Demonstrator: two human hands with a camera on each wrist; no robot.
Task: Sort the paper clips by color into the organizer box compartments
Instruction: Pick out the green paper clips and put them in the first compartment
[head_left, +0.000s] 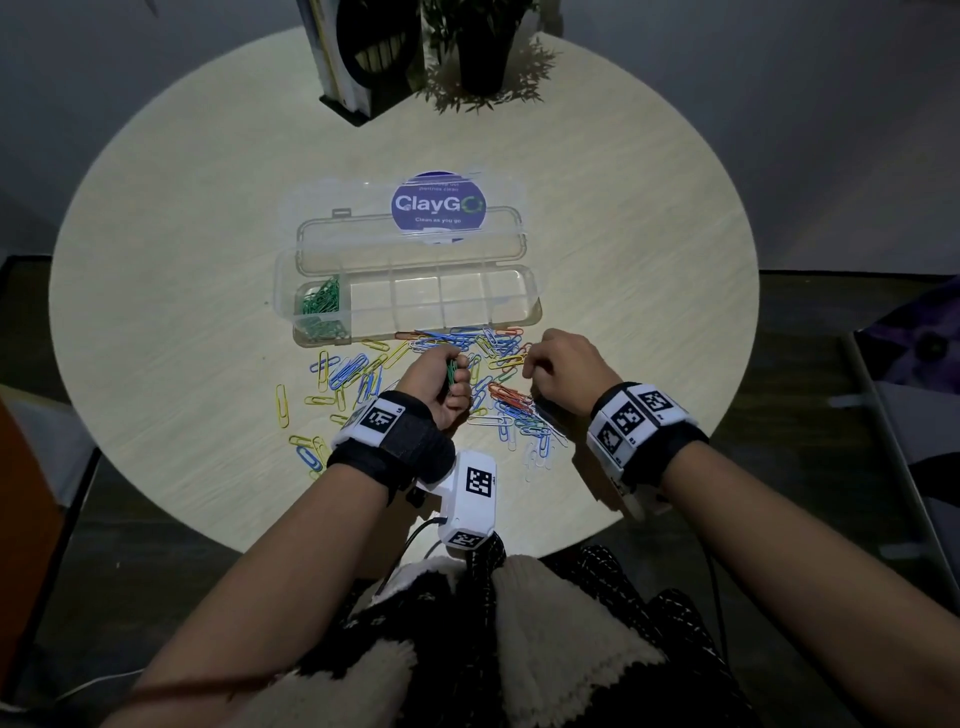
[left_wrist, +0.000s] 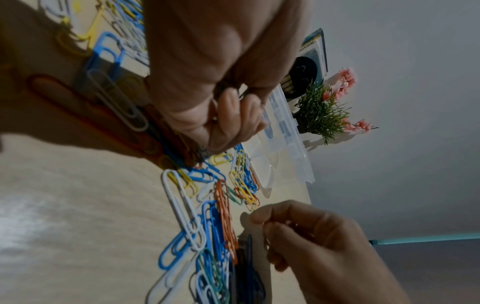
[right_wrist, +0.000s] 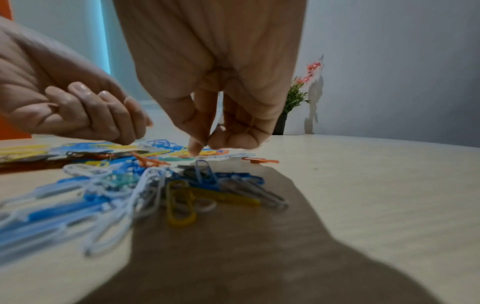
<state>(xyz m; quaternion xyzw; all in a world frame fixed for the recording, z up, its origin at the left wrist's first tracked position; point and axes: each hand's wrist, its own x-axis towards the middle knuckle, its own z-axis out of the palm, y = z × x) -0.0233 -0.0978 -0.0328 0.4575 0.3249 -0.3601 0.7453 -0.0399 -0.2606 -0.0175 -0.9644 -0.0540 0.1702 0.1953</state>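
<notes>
A clear organizer box (head_left: 537, 283) lies open mid-table, with green paper clips (head_left: 319, 306) in its leftmost compartment; the other compartments look bare. A loose pile of mixed clips (head_left: 498, 353) in blue, yellow, orange, white and green spreads in front of it. My left hand (head_left: 457, 379) hovers over the pile as a fist gripping a bunch of green clips (head_left: 452, 370). My right hand (head_left: 527, 371) is at the pile's right side, and its thumb and forefinger (right_wrist: 197, 148) pinch one thin dark clip (left_wrist: 266, 242) whose colour is unclear.
A potted plant (head_left: 483, 47) and a black stand with books (head_left: 358, 57) occupy the table's far edge. A round blue ClayGo sticker (head_left: 439, 205) shows through the box lid. Bare tabletop (head_left: 649, 291) lies right of the box, and the near edge runs under my wrists.
</notes>
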